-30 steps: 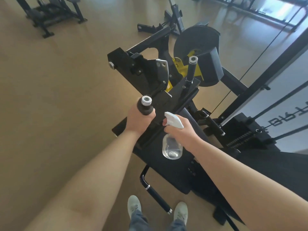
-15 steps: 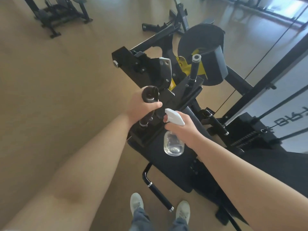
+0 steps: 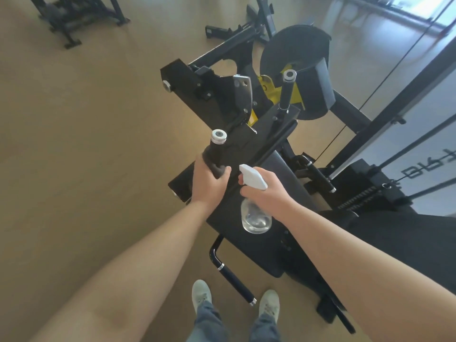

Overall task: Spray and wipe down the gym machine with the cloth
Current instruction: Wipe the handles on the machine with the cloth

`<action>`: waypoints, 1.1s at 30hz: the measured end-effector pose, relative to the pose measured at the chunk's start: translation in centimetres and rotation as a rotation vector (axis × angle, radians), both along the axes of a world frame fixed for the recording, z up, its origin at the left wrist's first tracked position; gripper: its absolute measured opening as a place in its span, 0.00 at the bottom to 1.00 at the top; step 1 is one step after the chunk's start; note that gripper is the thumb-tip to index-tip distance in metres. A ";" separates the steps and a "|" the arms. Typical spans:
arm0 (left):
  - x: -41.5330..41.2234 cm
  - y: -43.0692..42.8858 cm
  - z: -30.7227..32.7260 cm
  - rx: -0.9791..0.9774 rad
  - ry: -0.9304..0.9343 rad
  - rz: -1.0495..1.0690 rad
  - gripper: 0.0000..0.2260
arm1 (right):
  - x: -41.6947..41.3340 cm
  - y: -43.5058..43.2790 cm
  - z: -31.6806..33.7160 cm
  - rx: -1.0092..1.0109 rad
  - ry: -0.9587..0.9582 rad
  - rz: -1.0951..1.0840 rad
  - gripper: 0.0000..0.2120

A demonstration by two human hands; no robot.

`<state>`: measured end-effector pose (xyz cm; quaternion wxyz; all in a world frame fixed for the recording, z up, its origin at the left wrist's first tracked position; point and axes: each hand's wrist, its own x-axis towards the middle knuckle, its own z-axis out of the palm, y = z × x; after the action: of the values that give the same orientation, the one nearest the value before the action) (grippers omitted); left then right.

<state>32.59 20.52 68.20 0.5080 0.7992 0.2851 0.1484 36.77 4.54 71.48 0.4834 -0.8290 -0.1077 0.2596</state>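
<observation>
Head view of the gym machine [image 3: 182, 77], its black frame standing on the tan floor [image 3: 86, 144] with the padded bench [image 3: 246, 250] nearest us. We note the main change over the last second. The left hand [image 3: 209, 186] sat high on the near upright handle [image 3: 214, 154] and half a second ago covered its top. It now lies low on the grip, so that most of the black sleeve and the silver end cap [image 3: 218, 136] stand bare above it. Its fingers and thumb are curled round the base of the handle. We read this up-and-down travel as a wiping stroke along the grip. We cannot make out the cloth with certainty; a greyish fold [image 3: 217, 172] by the thumb may be it, pressed between palm and handle. The right hand [image 3: 267, 193] has hardly shifted. It hovers just beside the left, over the bench, with its fingers wrapped round the neck of the clear spray bottle [image 3: 255, 219]. The nozzle of the white trigger head [image 3: 253, 180] points toward the handle. We judge that this handle is close to finished, while the far handle [image 3: 286, 97] and the pads have yet to be sprayed and wiped.
</observation>
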 end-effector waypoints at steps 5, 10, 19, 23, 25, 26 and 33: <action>3.1 3.1 7.3 0.176 -0.105 -0.308 0.17 | 1.0 0.7 1.7 0.025 -0.030 0.014 0.10; 4.5 3.2 9.9 0.154 -0.029 -0.415 0.08 | 1.5 1.2 1.8 0.087 -0.033 -0.055 0.09; 0.8 1.8 1.9 0.051 0.144 -0.154 0.11 | 0.3 0.9 1.0 0.010 -0.034 -0.016 0.11; -0.3 1.0 1.1 0.033 0.101 -0.122 0.16 | 0.1 0.3 0.8 -0.008 -0.025 -0.042 0.11; -1.3 1.2 1.4 -0.008 0.124 -0.102 0.24 | 0.2 0.1 1.1 0.007 -0.028 -0.042 0.11; -1.2 1.5 1.7 0.011 0.101 -0.100 0.27 | 0.3 0.1 1.3 0.011 -0.030 -0.040 0.11; 3.4 1.7 7.1 0.188 -0.152 -0.188 0.15 | 1.2 0.7 2.8 0.023 -0.058 -0.066 0.10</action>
<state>35.96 22.22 75.30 0.4628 0.8528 0.1546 0.1861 38.00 5.24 74.24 0.4980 -0.8336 -0.0974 0.2184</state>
